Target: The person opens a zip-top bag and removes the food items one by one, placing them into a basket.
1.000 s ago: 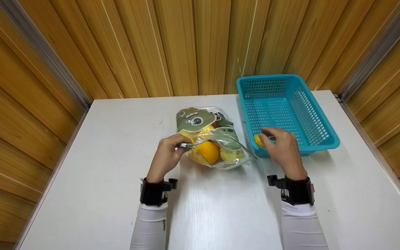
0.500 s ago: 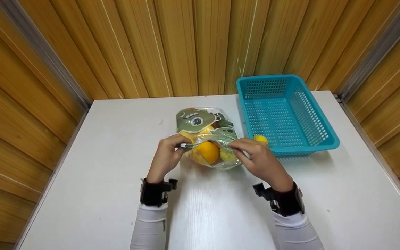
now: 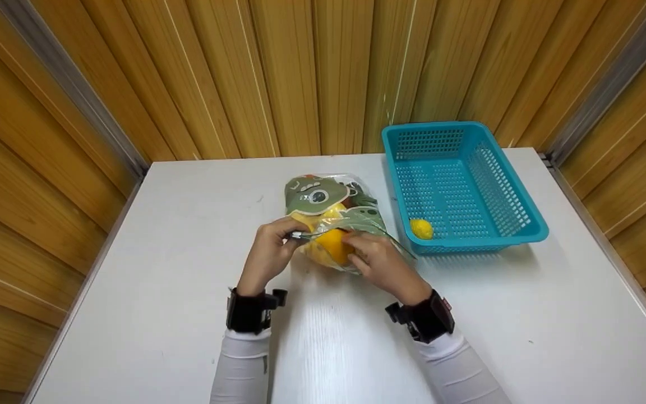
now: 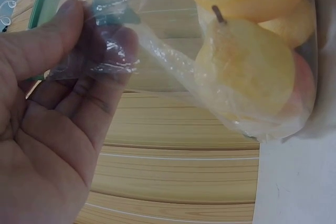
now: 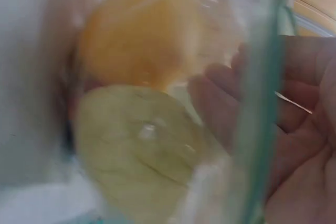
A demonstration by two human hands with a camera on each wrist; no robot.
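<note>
A clear zip bag (image 3: 317,193) with a green cartoon print lies on the table, its mouth towards me. My left hand (image 3: 267,252) pinches the left edge of that mouth between thumb and fingers. My right hand (image 3: 384,266) reaches into the mouth, fingers extended beside an orange (image 3: 331,246); whether they touch it I cannot tell. In the left wrist view a yellow pear (image 4: 252,66) shows through the plastic. A pale green, lumpy fruit (image 5: 136,145) appears next to the orange in the blurred right wrist view. Other fruit is partly hidden by the print.
A teal perforated basket (image 3: 491,242) stands right of the bag, with a yellow lemon (image 3: 421,229) in its near left corner. The white table (image 3: 199,252) ends at a wood-panelled wall (image 3: 289,73) behind.
My right hand has let go of the lemon in the basket and moved left into the bag's mouth, beside the orange. The left hand has kept its hold on the bag's edge.
</note>
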